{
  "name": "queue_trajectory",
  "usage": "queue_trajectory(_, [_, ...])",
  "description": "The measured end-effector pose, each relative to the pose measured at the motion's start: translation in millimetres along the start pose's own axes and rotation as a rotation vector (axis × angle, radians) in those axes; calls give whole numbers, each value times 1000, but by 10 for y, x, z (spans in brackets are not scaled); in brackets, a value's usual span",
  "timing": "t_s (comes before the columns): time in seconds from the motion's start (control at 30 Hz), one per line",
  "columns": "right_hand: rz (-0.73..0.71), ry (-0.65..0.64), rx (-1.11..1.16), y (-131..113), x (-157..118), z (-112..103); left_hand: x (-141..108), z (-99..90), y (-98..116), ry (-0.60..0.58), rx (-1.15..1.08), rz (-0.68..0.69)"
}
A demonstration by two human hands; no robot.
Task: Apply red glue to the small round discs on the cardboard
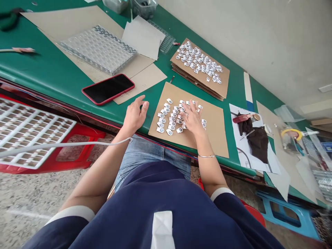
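Small white pieces with dark round marks [172, 119] lie in rough rows on a brown cardboard sheet [215, 135] at the table's front edge. My right hand [192, 119] is over these pieces, fingers spread, its fingertips among them; whether it touches any is hard to tell. Left of the cardboard, my left hand [136, 113] rests near the table edge with its fingers apart and nothing in it. Behind, a stack of cardboard [223, 77] bears many more such white pieces [199, 62]. A phone in a red case [109, 89] lies beyond my left hand.
Clear plastic trays [98, 48] and grey paper [142, 36] lie at the back left of the green table [23, 65]. On the right are a white sheet with a dark cloth [258, 141] and a red bottle [241, 118]. A white rack [31, 131] stands on a red stool [77, 155].
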State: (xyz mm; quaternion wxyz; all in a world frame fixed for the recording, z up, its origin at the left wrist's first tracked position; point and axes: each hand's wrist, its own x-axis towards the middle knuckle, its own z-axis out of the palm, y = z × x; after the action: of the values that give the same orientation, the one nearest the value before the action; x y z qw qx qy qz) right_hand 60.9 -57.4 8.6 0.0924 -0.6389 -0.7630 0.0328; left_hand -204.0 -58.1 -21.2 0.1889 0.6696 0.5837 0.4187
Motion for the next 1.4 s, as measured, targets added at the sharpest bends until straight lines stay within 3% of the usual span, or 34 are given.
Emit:
queue_trajectory(0.13, [133, 165, 90, 346, -214, -141, 11, 7, -26, 29, 10, -25])
queue_trajectory(0.37, [347, 472, 206, 1320, -762, -324, 25, -6, -14, -21, 79, -3])
queue_trajectory(0.5, [455, 563, 287, 1595, -1001, -302, 103, -13, -53, -89, 108, 15])
queue_trajectory(0.63, [501, 519, 447, 1579, -1033, -152, 408, -4, -51, -155, 79, 64])
queue_trajectory(0.77, [430, 416, 548, 1335, -962, -7, 966, 116, 68, -103, 122, 114])
queue_trajectory(0.9, [306, 382, 506, 1065, -943, 44, 1619, 443, 138, -7, 104, 108])
queue_trajectory(1.0, [227, 368, 421, 974, -954, 41, 1938, 747, 72, 43, 46, 54])
queue_trajectory(1.17, [210, 355, 291, 989, -967, 33, 1992, 1014, -217, 3, 44, -65])
queue_trajectory(1.23, [197, 341, 253, 998, -969, 36, 1960, 997, -310, -17, 55, -62])
queue_trajectory(1.4, [156, 322, 153, 977, -970, 31, 1932, 871, -325, 87, 43, 4])
